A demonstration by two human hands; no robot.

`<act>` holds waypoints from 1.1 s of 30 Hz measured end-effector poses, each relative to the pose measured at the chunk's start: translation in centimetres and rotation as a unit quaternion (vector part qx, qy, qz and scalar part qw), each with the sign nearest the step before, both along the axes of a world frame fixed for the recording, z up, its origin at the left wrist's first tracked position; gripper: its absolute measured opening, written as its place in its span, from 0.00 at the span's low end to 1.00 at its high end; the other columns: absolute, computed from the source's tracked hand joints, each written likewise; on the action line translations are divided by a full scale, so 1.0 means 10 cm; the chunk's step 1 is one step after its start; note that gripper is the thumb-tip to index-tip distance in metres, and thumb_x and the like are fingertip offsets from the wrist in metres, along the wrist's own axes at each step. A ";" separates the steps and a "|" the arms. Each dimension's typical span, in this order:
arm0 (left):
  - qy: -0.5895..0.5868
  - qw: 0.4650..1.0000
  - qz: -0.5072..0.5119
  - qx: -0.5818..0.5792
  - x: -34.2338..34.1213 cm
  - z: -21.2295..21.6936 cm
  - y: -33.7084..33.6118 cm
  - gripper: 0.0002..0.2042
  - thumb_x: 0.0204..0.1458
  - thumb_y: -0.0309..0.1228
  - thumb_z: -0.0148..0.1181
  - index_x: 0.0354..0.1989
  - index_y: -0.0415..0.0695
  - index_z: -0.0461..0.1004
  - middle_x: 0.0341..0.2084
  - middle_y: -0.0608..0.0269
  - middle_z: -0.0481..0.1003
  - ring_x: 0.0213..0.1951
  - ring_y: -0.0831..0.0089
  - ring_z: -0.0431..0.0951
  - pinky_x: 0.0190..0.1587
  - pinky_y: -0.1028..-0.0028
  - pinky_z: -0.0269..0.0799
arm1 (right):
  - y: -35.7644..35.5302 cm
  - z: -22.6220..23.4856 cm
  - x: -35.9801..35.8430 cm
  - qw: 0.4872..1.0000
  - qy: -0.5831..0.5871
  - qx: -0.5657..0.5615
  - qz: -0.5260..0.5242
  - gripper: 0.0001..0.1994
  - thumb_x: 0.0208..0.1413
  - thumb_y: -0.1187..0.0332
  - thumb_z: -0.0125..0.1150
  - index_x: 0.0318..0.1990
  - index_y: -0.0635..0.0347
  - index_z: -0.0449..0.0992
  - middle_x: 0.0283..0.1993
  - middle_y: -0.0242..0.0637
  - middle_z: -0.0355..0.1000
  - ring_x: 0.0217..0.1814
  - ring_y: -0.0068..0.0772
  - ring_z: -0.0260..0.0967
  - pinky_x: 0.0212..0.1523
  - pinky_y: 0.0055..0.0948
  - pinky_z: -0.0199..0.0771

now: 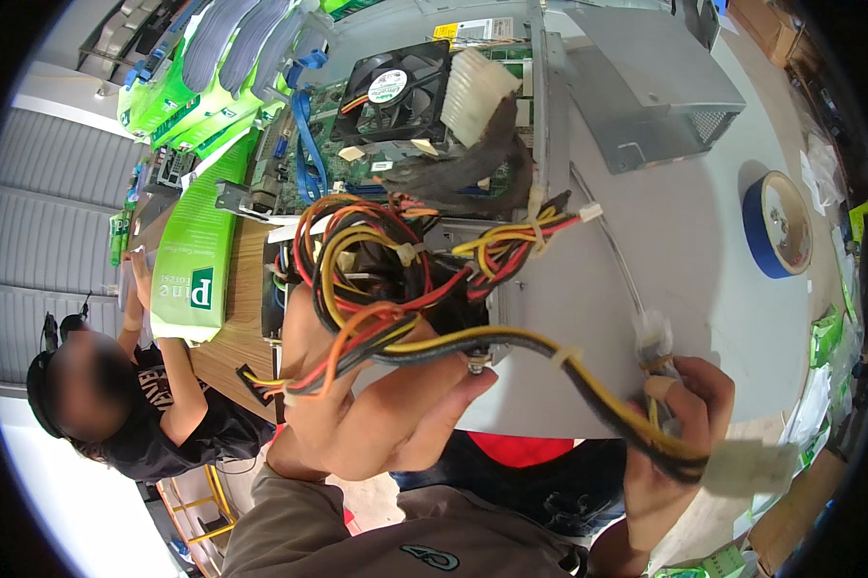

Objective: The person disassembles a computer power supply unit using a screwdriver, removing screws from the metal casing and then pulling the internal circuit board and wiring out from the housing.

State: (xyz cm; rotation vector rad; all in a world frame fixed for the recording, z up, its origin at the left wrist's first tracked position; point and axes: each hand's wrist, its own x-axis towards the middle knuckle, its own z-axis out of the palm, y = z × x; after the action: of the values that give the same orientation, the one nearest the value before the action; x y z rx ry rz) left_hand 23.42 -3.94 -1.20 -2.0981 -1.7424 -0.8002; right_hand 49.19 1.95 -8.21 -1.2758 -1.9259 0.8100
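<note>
My left hand (376, 414) is curled below a tangle of power cables (357, 279) with red, yellow, orange and black wires. Its thumb and forefinger pinch together on a small shiny screw (477, 365) at the edge of a dark, mostly hidden unit. Closed around the clear handle of a screwdriver (654, 337) is my right hand (689, 414); the shaft points away over the table. A yellow-and-black cable with a whitish connector (750, 468) passes in front of the right hand. Behind the cables lies an open computer chassis with a green circuit board (318, 106) and a black fan (393, 91).
A grey metal housing (636, 87) stands at the far right of the table (588, 376). Nearer the right edge lies a blue tape roll (766, 226). Green paper packs (198, 250) stand at the left, where another person (155, 405) works.
</note>
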 end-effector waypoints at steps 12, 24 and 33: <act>0.051 0.995 -0.067 0.045 -0.02 -0.02 0.07 0.17 0.34 0.24 0.80 0.36 0.49 0.84 0.40 0.63 0.78 0.37 0.63 0.79 0.37 0.64 0.70 | 0.02 -0.02 0.04 0.999 0.027 0.019 0.026 0.23 0.40 0.88 0.64 0.49 0.65 0.75 0.59 0.50 0.66 0.53 0.43 0.69 0.56 0.36 0.71; 0.142 0.989 -0.029 0.033 -0.04 0.00 -0.01 0.21 0.35 0.32 0.84 0.38 0.47 0.81 0.38 0.63 0.77 0.32 0.72 0.78 0.28 0.74 0.70 | -0.18 0.29 -0.14 0.982 0.011 0.173 0.078 0.20 0.43 0.79 0.73 0.47 0.61 0.79 0.49 0.49 0.75 0.49 0.49 0.75 0.46 0.41 0.75; 0.087 0.996 -0.017 -0.004 -0.03 -0.03 -0.03 0.21 0.34 0.30 0.83 0.40 0.48 0.83 0.41 0.60 0.77 0.36 0.68 0.79 0.41 0.68 0.77 | -0.11 0.34 -0.56 0.985 -0.007 0.109 0.130 0.18 0.47 0.77 0.72 0.48 0.57 0.79 0.45 0.38 0.77 0.40 0.42 0.74 0.38 0.38 0.71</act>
State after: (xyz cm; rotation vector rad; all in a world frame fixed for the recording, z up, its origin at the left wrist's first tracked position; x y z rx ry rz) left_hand 23.17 -4.25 -1.47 -2.1395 -1.6251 -0.5991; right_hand 43.59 0.81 -4.83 -0.9153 -2.1551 0.6928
